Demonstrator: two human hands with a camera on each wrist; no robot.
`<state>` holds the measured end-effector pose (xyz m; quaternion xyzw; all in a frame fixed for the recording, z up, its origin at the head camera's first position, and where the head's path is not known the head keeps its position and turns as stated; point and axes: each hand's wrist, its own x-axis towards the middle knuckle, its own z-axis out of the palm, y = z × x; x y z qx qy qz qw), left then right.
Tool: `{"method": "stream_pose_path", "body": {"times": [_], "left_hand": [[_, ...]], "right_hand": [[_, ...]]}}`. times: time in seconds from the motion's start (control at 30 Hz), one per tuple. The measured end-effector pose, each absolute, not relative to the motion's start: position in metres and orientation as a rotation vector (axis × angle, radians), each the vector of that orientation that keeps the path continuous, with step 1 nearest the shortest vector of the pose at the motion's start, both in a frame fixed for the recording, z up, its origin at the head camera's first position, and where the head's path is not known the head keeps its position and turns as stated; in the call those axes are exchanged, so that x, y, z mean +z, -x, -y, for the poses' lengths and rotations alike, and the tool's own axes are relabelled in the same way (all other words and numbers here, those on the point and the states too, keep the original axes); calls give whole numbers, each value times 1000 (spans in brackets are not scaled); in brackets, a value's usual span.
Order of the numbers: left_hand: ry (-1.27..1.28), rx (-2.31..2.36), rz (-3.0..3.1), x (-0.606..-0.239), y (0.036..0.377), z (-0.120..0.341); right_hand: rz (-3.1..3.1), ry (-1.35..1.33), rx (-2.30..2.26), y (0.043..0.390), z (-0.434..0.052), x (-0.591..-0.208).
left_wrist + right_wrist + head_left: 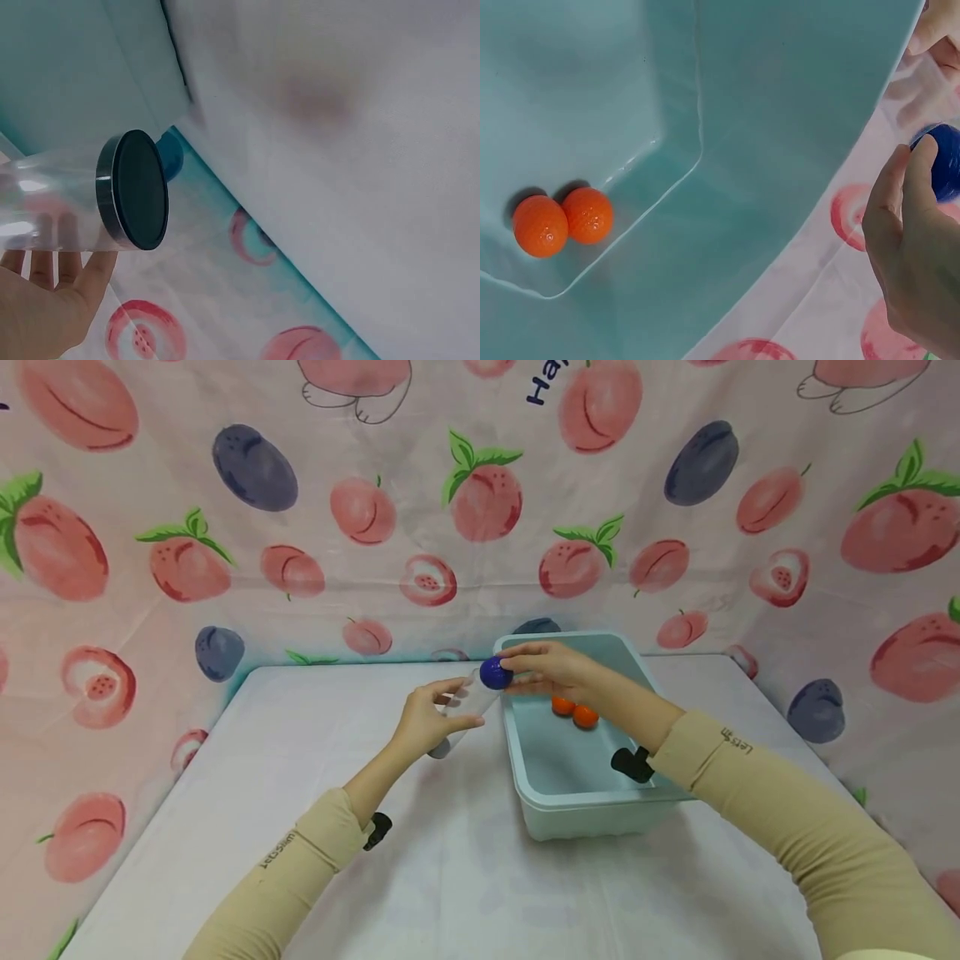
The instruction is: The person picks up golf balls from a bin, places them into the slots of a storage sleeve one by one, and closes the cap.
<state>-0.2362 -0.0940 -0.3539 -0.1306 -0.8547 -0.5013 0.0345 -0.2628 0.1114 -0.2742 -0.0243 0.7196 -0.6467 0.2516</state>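
Looking from the head view, your right hand (551,667) pinches a blue ball (495,673) at the mouth of a clear tube (467,706), which your left hand (431,718) grips beside the bin (570,810).

Left wrist: fingers (52,266) curl round the tube (60,199); its black cap (139,190) faces the camera.

Right wrist: fingertips (911,169) hold the ball (946,161); two orange balls (562,220) touch each other in the bin (780,112).
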Motion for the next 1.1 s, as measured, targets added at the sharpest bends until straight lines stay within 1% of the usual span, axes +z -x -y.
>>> {"method": "stream_pose_path", "body": {"times": [0.13,0.27,0.73,1.1], "left_hand": [[390,-1519,2635,-354,237,94],[394,-1539,2623,-354,237,95],[387,-1574,2591,-357,241,101],[349,-1639,2592,-359,241,104]], "right_hand": [[-1958,83,-1768,262,-111,-274],[-1946,46,-1790,264,-114,-274],[-1949,26,-1803,280,-140,-282],[-1986,-32,-1795,285,-148,-284]]}}
